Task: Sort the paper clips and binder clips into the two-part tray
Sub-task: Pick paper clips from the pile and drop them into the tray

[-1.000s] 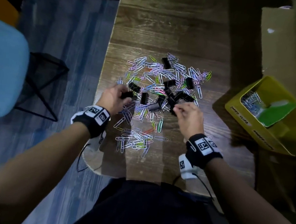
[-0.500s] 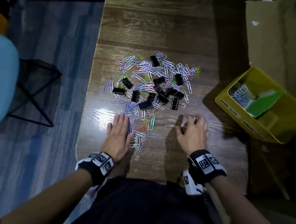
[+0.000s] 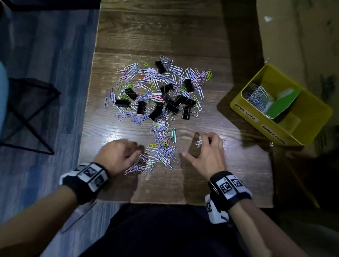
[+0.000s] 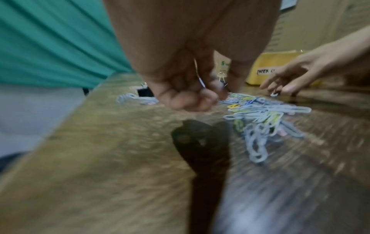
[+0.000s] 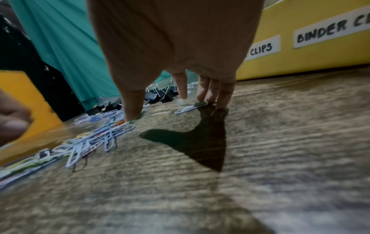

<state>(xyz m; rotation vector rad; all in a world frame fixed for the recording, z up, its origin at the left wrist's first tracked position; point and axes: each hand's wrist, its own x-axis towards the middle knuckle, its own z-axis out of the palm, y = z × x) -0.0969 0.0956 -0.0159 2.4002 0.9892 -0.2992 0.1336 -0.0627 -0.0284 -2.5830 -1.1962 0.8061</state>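
Coloured paper clips (image 3: pixel 158 81) and black binder clips (image 3: pixel 167 101) lie mixed in a heap on the wooden table (image 3: pixel 132 31). A smaller drift of paper clips (image 3: pixel 160 152) lies between my hands. My left hand (image 3: pixel 135 148) is curled just left of that drift, and in the left wrist view its fingers (image 4: pixel 192 98) pinch a thin paper clip (image 4: pixel 201 82). My right hand (image 3: pixel 202 140) has straight fingers, whose tips press a single paper clip (image 5: pixel 188 108) onto the wood. The yellow two-part tray (image 3: pixel 248 115) stands to the right, with paper clips (image 3: pixel 257 96) in its left part.
A green divider (image 3: pixel 282 104) splits the tray, whose front wall (image 5: pixel 300 55) carries the labels PAPER CLIPS and BINDER CLIPS. A cardboard box (image 3: pixel 308 27) stands behind it. The table's left edge (image 3: pixel 88 99) drops to the floor, beside a black wire stand (image 3: pixel 31 115).
Both hands drew back from the heap to the near part of the table. They lay flat half a second ago; now the left has curled up and the right fingertips sit on one clip.
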